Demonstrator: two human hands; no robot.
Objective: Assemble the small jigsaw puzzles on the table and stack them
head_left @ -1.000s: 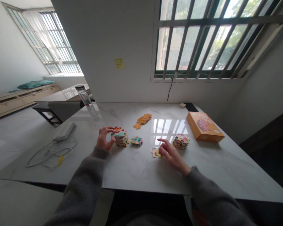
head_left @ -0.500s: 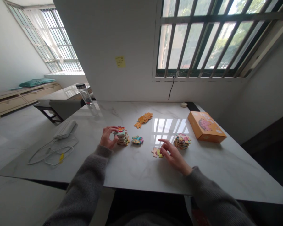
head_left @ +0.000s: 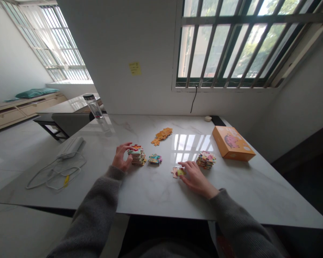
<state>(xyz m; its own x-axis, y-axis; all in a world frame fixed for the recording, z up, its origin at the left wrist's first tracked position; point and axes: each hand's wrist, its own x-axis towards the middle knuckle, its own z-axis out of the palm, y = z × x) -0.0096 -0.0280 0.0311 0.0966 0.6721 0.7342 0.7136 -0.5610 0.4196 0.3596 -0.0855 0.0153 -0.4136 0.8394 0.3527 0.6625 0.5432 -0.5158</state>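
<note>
The left hand [head_left: 120, 157] gripped a stack of jigsaw pieces [head_left: 137, 156] while the open right hand [head_left: 195, 178] rested on two loose pieces [head_left: 174, 172]; an uneven squeeze risked toppling the stack.

Jigsaw-piece stacks [head_left: 206, 160] lie on the table [head_left: 150, 200], left of a box [head_left: 233, 144].
</note>
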